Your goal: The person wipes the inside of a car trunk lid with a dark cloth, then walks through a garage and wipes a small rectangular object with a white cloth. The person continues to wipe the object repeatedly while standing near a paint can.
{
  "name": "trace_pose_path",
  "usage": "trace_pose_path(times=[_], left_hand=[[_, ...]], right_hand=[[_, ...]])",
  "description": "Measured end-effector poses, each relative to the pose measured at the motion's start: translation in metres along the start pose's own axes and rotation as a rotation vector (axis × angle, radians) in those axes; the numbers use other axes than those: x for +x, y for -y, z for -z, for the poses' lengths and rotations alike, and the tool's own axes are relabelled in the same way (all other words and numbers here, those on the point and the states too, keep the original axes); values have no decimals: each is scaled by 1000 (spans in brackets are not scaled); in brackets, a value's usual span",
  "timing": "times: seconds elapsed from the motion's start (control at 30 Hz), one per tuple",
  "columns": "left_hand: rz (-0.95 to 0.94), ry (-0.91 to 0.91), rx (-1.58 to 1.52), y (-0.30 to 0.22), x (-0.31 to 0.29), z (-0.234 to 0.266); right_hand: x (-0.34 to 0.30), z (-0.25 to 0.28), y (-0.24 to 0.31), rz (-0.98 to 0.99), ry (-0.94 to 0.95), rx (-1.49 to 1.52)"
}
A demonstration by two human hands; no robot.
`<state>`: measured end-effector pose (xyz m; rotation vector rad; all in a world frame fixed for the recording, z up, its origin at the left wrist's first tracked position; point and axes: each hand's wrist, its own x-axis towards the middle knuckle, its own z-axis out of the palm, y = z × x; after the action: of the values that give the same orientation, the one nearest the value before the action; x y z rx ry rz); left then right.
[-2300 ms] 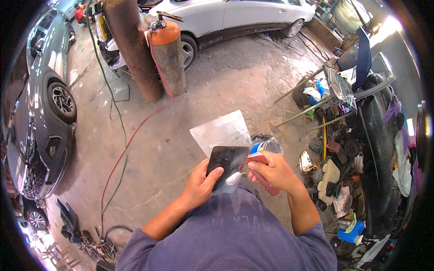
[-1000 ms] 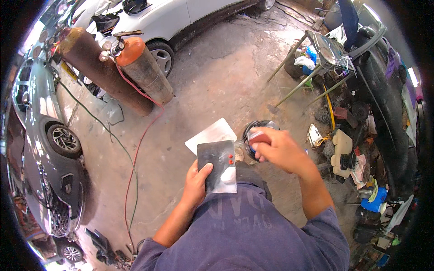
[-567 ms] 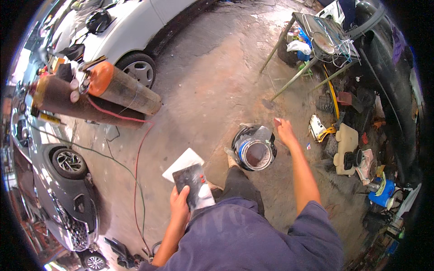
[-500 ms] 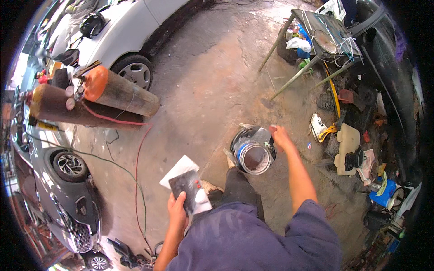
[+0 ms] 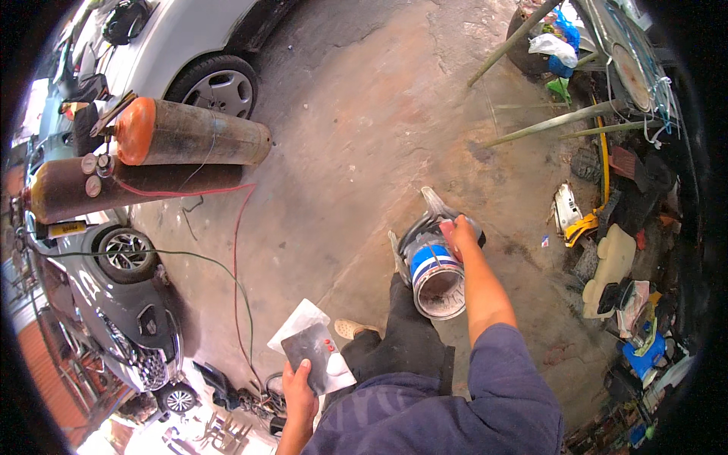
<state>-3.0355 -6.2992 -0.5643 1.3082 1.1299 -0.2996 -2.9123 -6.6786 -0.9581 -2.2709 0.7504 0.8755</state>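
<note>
In my left hand (image 5: 300,390) is a dark flat board (image 5: 309,356), gripped at its edge with the thumb on top. A white lump (image 5: 340,373) and small red dabs (image 5: 329,346) lie on the board, and a white sheet (image 5: 299,322) sticks out behind it. My right hand (image 5: 464,236) is closed on a small pinkish-red flat piece (image 5: 447,230), partly hidden by the fingers. Just beneath it is a grey, curved, pronged part (image 5: 415,236), at the far end of a blue-and-white bucket (image 5: 434,260). Whether the piece touches the part I cannot tell.
Two gas cylinders (image 5: 201,135) lie at the left, with red and green hoses (image 5: 238,262) trailing across the floor. A white car (image 5: 201,38) and a dark car (image 5: 129,303) stand beyond. At the right are a metal-legged table (image 5: 557,125) and a pile of scrap parts (image 5: 610,265).
My right hand has come in from beside the bucket to over the grey part. The view has shifted; the board stays in my left hand.
</note>
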Motion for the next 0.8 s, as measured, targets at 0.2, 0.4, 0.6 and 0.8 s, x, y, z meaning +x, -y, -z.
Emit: trace_pose_path(times=[0.2, 0.4, 0.6, 0.8], left_hand=[[7, 5, -39, -16, 1, -7], [-21, 43, -218, -22, -10, 9], [-150, 67, -339, -21, -42, 61], [-358, -22, -586, 27, -76, 86]], right_hand=[[-4, 5, 13, -48, -122, 170], [-83, 53, 92, -1, 329, 1044], [-160, -64, 87, 599, 825, -2], [-144, -133, 17, 711, 843, -871]])
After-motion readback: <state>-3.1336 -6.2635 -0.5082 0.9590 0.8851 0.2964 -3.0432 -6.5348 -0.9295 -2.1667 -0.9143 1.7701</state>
